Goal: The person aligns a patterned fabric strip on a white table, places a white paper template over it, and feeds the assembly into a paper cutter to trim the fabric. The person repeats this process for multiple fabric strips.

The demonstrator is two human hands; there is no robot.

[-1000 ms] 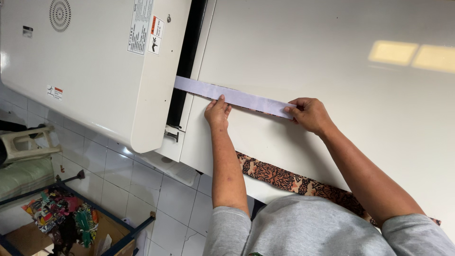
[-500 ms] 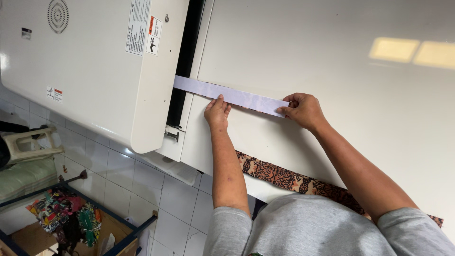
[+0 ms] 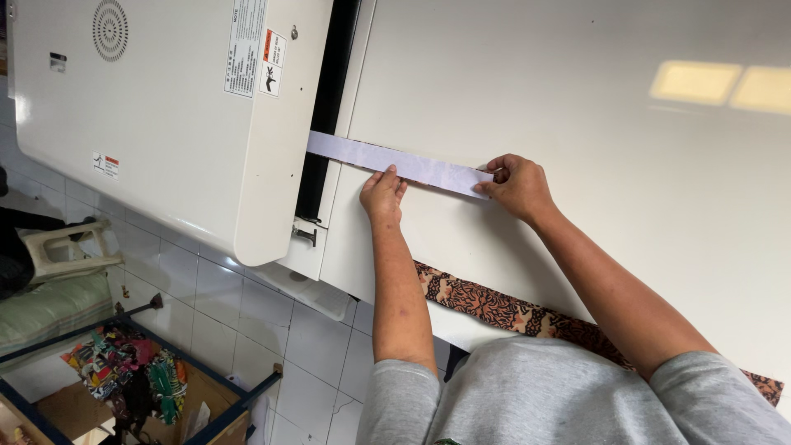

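Pale strip [image 3: 400, 165] under left hand [image 3: 381, 196], end in right hand's [image 3: 517, 187] grip, seemingly.

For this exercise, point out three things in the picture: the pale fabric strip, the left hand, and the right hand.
pale fabric strip [image 3: 362, 155], head view, bare stretch near the machine slot.
left hand [image 3: 381, 196], head view, back of the hand.
right hand [image 3: 519, 187], head view, back of the hand.

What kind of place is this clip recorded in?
Probably a small garment or textile workshop. Both hands, left hand and right hand, hold a pale fabric strip at the slot of a large white machine. A patterned cloth band lies along the table edge, and a cart of colourful scraps stands on the tiled floor.
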